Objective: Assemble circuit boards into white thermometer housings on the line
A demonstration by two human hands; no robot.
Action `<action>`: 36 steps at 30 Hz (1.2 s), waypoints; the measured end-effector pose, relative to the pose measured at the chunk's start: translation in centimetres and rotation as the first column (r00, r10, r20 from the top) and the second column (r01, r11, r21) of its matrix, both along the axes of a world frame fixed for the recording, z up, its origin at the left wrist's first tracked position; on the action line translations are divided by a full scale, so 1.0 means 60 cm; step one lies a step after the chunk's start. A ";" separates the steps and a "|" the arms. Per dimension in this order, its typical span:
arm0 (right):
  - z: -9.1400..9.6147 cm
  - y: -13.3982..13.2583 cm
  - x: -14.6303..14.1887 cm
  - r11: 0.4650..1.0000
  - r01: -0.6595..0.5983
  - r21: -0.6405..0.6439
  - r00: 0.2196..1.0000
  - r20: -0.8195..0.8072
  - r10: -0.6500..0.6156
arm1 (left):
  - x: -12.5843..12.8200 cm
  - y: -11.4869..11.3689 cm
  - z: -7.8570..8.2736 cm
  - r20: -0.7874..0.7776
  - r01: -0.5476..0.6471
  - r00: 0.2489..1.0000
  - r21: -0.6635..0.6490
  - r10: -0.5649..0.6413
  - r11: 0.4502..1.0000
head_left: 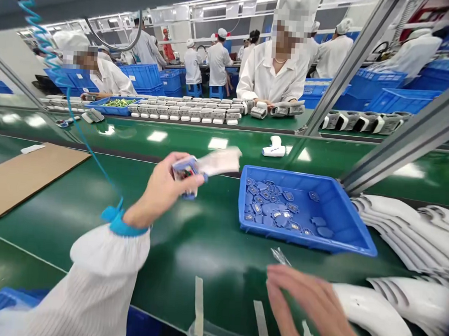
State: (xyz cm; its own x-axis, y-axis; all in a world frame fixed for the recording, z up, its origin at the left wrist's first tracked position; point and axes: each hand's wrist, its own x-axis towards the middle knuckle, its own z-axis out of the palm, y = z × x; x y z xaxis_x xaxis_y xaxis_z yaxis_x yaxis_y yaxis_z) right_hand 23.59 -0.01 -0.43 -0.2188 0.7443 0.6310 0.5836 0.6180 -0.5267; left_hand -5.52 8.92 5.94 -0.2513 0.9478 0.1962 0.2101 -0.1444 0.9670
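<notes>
My left hand (pixel 169 187) is raised over the green table (pixel 190 246), fingers closed on a small blue circuit part (pixel 184 172) with a blurred white piece (pixel 219 161) sticking out to the right. My right hand (pixel 309 305) lies low near the front edge, fingers stretched flat, a scrap of clear film (pixel 280 256) just beyond its fingertips. A blue tray (pixel 351 230) with several small blue circuit parts (pixel 271 208) sits between the hands, to the right. White curved plastic shells (pixel 402 232) lie stacked on the right.
A cardboard sheet (pixel 24 175) lies at the left. A white device (pixel 273 149) rests on the far belt. Across it, a seated person in white (pixel 277 70) works by rows of white devices (pixel 197 111). Slanted metal posts (pixel 402 142) cross the right side. Blue crates (pixel 382 91) stand behind.
</notes>
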 end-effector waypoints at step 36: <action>-0.034 -0.044 0.215 0.806 0.555 0.208 0.537 0.650 -0.537 | 0.164 -0.160 -0.108 0.425 0.493 0.854 -0.474 -0.301 0.730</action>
